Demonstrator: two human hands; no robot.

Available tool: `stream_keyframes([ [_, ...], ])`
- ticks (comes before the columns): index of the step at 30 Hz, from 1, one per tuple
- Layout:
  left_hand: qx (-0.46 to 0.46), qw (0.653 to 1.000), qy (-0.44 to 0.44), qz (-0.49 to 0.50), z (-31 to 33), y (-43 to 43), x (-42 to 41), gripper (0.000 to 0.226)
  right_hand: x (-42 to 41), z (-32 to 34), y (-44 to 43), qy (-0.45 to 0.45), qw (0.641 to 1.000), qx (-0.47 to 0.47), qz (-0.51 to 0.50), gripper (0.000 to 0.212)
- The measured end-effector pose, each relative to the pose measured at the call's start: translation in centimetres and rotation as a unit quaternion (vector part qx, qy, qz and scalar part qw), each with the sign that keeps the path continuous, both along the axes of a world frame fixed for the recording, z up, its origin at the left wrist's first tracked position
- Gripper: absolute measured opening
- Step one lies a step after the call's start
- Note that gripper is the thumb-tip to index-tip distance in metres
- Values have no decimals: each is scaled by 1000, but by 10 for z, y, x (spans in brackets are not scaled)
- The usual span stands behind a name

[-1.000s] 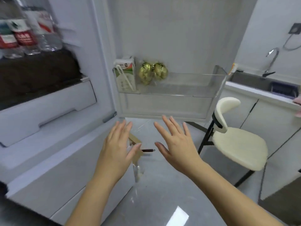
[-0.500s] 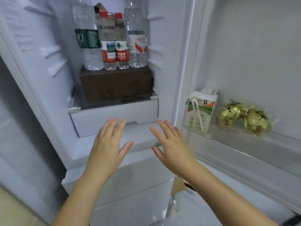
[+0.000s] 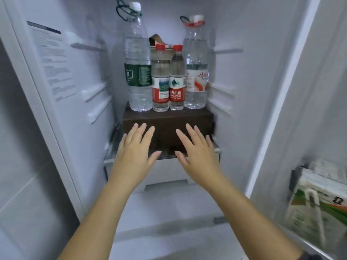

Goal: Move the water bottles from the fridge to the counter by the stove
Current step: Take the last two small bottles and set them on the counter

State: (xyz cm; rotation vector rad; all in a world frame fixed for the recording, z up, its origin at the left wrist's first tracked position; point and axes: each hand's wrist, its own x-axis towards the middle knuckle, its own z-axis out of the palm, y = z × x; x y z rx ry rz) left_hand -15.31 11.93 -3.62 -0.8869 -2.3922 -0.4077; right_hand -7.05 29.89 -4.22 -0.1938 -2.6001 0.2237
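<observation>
White fridge [image 3: 234, 25] walls fill the frame, with the door shelf at the lower right. Four water bottles stand upright in a row at upper centre, on top of a brown box [image 3: 167, 117]. From left to right they are the tall green bottle [image 3: 138, 72], the left red bottle [image 3: 160, 81], the right red bottle [image 3: 176, 81] and the tall white bottle [image 3: 196, 72]. The two small red ones stand side by side, and both tall ones carry a cord looped at the neck.

Both hands sit at mid-frame, in front of the box and below the bottles, clear of them. The left hand [image 3: 134, 156] shows its back to the camera, with fingers straight and spread wide and the thumb pointing right; it holds nothing. The right hand [image 3: 199, 156] mirrors it with the thumb pointing left, and is equally wide and empty. I cannot tell whether any fingertip touches the box front. A gap separates the two thumbs.

A blurred carton [image 3: 319, 203] with a straw stands at the lower right. A printed sheet [image 3: 54, 62] is stuck to the wall at the upper left.
</observation>
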Motion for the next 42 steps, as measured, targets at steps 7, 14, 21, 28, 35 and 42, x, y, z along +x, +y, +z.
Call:
stream_keyframes([
  [7,28,999,46,-9,67,46,-80,69,-93,67,28,74,995,-5,-61,62],
  [14,62,987,146,31,162,92,-120,67,-160,156,50,118,989,38,-83,62],
  [21,10,985,158,68,214,123,-153,55,-192,209,62,117,980,128,-96,55],
  [28,9,982,177,70,214,129,-170,25,-207,205,73,136,976,147,-81,52],
  [35,102,972,211,25,208,116,-161,32,-197,192,81,259,963,70,-1,38],
  [42,347,931,15,-116,191,114,-157,31,-187,187,80,338,911,-223,76,45],
])
